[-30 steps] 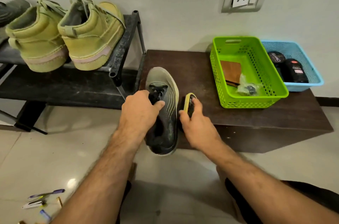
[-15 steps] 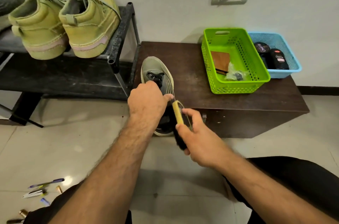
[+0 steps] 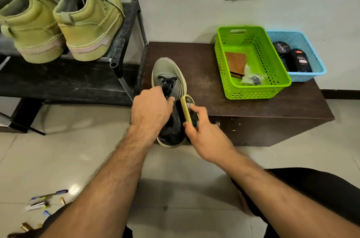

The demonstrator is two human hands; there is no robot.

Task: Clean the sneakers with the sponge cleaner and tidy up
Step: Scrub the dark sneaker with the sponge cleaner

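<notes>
Grey-green mesh sneaker with a pale rubber sole (image 3: 169,74) lying toe-away on the near left corner of the dark brown wooden table (image 3: 253,105), heel overhanging the edge toward the floor. Left hand (image 3: 151,110) clamped over the tongue and black laces, grip closed on the upper. Right hand (image 3: 202,134) grasping the yellow-edged black sponge cleaner (image 3: 188,109), thumb on its dark face, fingers curled behind, sponge set against the sneaker's right flank.

Likely light and easy to shift with 1 hand, so pinning at the laced throat looks sensible: stiffest part of a soft upper. Mesh probably yielding under pressure; firmer backing expected near the sole rim and heel. Sponge probably soft and compressible, best held by its stiffer edges. Overhanging heel a tipping risk if the left hand lets go.

Beside it, a bright green perforated plastic basket (image 3: 241,93) and a light blue plastic basket (image 3: 315,72). 2 olive high-top shoes (image 3: 58,29) on the black metal shoe rack (image 3: 124,29).
</notes>
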